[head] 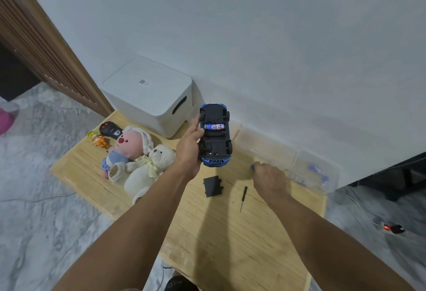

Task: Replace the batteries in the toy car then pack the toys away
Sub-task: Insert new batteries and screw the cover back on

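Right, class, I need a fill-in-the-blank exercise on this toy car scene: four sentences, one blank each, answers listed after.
1. The left hand holds the blue toy car with its ____ facing the camera.
2. The open battery compartment shows ____ battery.
3. The black battery cover lies on the wooden ____.
4. Right of the cover lies a small ____, near the right hand.

Answers: underside; one; table; screwdriver

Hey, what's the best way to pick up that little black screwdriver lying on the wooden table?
Pinch the screwdriver by its thicker black handle, the end farther from you, coming straight down from above. It lies flat on the table with bare wood on both sides, and the thin shaft offers little to hold.
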Tool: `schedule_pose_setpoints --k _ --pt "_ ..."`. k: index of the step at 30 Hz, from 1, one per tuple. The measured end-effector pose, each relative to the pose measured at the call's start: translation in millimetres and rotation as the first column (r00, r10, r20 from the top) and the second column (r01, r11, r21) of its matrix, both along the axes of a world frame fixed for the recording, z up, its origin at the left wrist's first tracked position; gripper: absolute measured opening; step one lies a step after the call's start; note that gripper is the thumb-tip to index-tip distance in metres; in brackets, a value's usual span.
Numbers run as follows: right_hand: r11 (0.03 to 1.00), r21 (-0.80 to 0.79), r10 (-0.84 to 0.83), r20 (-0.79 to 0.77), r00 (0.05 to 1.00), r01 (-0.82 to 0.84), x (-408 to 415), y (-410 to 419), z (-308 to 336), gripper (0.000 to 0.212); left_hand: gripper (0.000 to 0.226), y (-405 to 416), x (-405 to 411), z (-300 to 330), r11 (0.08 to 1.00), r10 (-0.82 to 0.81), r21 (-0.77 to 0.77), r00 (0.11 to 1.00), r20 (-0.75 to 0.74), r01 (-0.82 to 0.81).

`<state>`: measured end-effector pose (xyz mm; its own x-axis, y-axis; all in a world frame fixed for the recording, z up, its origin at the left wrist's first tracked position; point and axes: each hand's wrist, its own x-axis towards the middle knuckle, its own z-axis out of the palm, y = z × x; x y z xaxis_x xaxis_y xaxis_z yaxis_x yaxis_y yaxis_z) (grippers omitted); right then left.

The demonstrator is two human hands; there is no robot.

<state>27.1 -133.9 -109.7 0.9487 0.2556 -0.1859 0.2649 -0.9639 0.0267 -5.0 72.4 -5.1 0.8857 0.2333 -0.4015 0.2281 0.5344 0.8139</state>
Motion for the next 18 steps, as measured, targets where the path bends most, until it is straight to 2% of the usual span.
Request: schedule_pose_setpoints --k 3,7,14,16,18 --pt "0.999 0.026 -0.023 -0.014 1.0 0.023 0 0 2 0.035 0.047 5 -1 0 1.0 0.02 -0.02 1.0 -0.007 -0.02" --pt "0.989 0.064 -0.129 -0.07 0.989 0.133 2 3 6 0.025 0.047 8 -2 1 0.999 0.04 -0.012 0.999 -0.013 -0.04" --pt "0.896 0.296 -0.316 -0.096 0.944 0.331 2 9 15 0.008 0.049 9 -4 -2 0.999 0.045 0.016 0.999 -0.024 -0.045" --pt "0.796 0.458 -0.38 -0.13 0.916 0.396 0 14 22 0.009 0.052 10 -5 -4 0.999 0.032 0.027 0.999 -0.027 -0.031" --pt "0.605 0.661 -0.413 -0.217 0.885 0.444 0 21 35 0.009 0.057 11 -7 -6 0.999 0.021 0.029 0.999 -0.032 -0.02"
